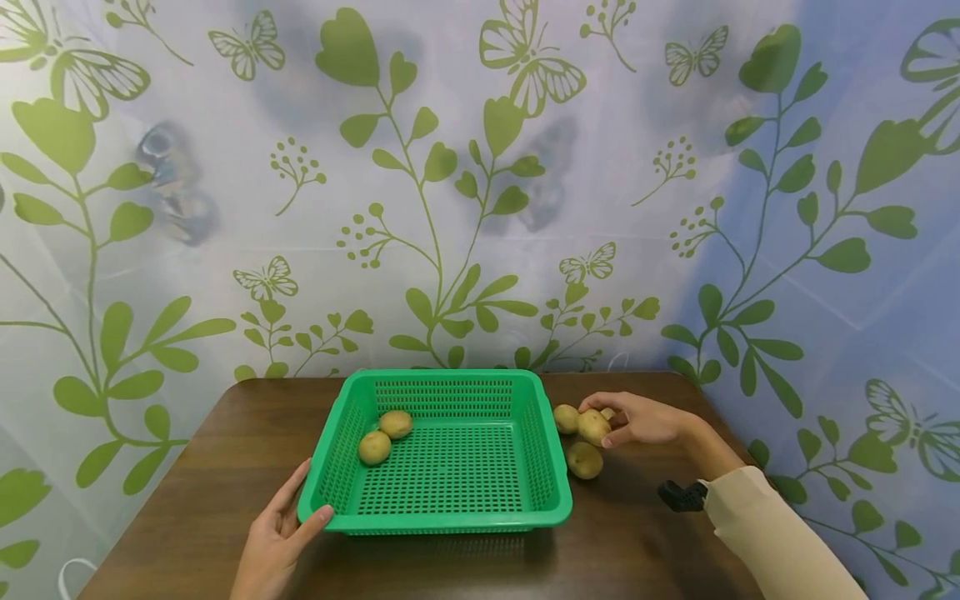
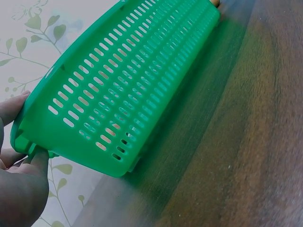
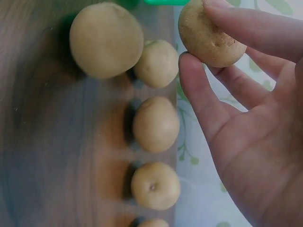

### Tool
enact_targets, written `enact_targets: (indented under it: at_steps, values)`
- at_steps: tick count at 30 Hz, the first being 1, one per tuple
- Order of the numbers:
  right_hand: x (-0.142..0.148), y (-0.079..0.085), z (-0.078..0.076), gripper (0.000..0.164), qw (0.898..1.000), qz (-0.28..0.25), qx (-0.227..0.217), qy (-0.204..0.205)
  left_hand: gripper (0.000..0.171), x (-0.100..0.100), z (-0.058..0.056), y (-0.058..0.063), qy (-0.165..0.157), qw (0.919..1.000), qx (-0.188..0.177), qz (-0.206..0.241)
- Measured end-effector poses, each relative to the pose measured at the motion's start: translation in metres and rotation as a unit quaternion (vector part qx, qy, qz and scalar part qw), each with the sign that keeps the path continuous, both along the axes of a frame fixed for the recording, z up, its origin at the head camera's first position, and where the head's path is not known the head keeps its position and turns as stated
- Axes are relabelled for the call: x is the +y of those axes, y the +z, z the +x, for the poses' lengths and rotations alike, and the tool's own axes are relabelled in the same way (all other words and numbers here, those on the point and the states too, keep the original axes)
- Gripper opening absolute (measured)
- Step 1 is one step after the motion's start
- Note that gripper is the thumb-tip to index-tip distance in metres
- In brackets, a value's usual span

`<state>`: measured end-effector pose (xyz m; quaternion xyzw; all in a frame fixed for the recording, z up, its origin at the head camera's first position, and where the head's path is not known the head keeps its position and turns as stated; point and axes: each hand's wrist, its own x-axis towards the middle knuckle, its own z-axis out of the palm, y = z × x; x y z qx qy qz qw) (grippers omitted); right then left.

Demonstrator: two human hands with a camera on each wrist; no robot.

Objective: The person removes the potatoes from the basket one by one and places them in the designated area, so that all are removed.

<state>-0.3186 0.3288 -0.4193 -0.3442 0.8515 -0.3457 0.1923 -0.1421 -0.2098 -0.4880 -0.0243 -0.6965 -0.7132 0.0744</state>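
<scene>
A green plastic basket [image 1: 442, 523] stands on the table, with one potato [image 1: 374, 447] and another potato [image 1: 396, 424] touching in its left part. My left hand [image 1: 277, 537] holds the basket's front left corner, thumb over the rim and fingers [image 2: 40, 163] under it in the left wrist view. To the right of the basket, my right hand [image 1: 641, 418] pinches a potato [image 1: 594, 427] between thumb and fingertips. In the right wrist view this potato [image 3: 208, 38] is raised off the table. Several loose potatoes, among them a large one [image 3: 106, 40], lie below and beside it.
The brown wooden table [image 1: 202, 500] ends at the back against a patterned curtain [image 1: 465, 208] with green leaves and butterflies. In the right wrist view, potatoes [image 3: 155, 185] sit in a row along the table's edge. A black strap [image 1: 682, 497] shows at my right wrist.
</scene>
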Motion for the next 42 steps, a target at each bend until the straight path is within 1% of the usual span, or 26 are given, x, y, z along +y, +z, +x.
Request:
enact_targets:
  at_steps: [5, 9, 13, 17, 21, 22, 26, 30, 33, 42]
  values:
    - [0.009, -0.011, 0.001, 0.056, 1.000, -0.008, -0.014, -0.004, 0.073, -0.001, 0.000, -0.001, 0.004, 1.0000, 0.005, -0.003]
    - [0.018, -0.023, 0.003, 0.060, 0.999, -0.039, -0.037, -0.006, 0.074, 0.000, -0.002, -0.001, 0.001, 1.0000, 0.004, -0.003]
    - [0.030, -0.034, 0.007, 0.065, 0.997, -0.062, -0.041, -0.021, 0.074, 0.000, -0.002, -0.001, 0.001, 1.0000, -0.002, -0.006]
    - [0.041, -0.045, 0.011, 0.062, 0.997, -0.049, -0.033, -0.051, 0.072, -0.001, -0.002, -0.002, 0.001, 0.9999, 0.011, -0.003]
    - [0.049, -0.057, 0.014, 0.058, 0.997, -0.032, -0.031, -0.069, 0.071, 0.000, -0.001, -0.004, 0.002, 0.9998, 0.019, -0.001]
    - [0.050, -0.059, 0.015, 0.057, 0.996, -0.031, -0.033, -0.072, 0.071, 0.000, -0.001, -0.004, 0.003, 0.9998, 0.019, -0.003]
    - [0.051, -0.068, 0.016, 0.058, 0.994, -0.047, -0.062, -0.082, 0.071, 0.000, -0.001, -0.005, 0.004, 0.9998, 0.019, -0.003]
    - [0.048, -0.070, 0.015, 0.060, 0.991, -0.052, -0.094, -0.079, 0.072, -0.001, -0.001, -0.004, -0.005, 0.9997, 0.023, 0.008]
    - [0.045, -0.069, 0.014, 0.062, 0.992, -0.046, -0.097, -0.069, 0.072, 0.000, -0.002, -0.003, -0.008, 0.9996, 0.024, 0.014]
    - [0.044, -0.068, 0.015, 0.064, 0.995, -0.024, -0.079, -0.051, 0.073, 0.000, -0.001, -0.004, -0.003, 0.9997, 0.023, 0.013]
